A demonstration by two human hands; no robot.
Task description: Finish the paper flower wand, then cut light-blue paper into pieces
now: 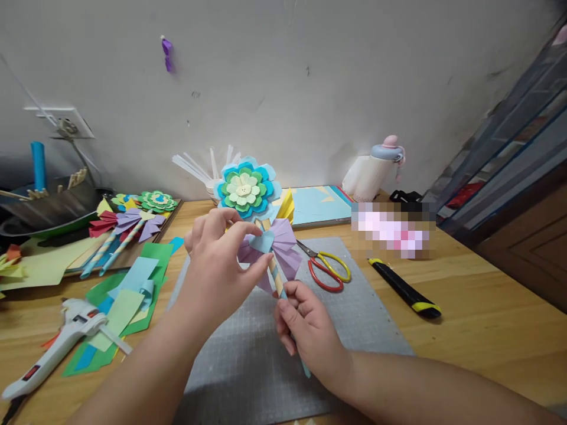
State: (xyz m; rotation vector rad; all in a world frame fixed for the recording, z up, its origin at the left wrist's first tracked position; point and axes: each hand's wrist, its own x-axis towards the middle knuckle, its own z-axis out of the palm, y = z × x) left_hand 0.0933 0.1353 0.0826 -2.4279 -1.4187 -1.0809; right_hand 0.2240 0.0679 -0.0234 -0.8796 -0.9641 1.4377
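My left hand (221, 265) pinches a light blue paper heart (262, 241) at the middle of a purple folded-paper bow (286, 245), thumb and index finger at the heart's sides. Lower down, my right hand (308, 330) is closed round a striped paper stick (277, 273) in cream and blue, whose tip shows below the hand. The bow sits across the upper part of the stick. A layered blue and green paper flower (244, 189) with a button-like centre stands above the bow, with a yellow paper piece (287, 206) beside it.
A grey cutting mat (239, 366) lies beneath my hands. Scissors (328, 271) and a black cutter (405, 289) are to the right, a bottle (376, 171) behind. At left are a glue gun (66, 336), green paper sheets (159, 260) and finished paper bows on sticks (139, 219).
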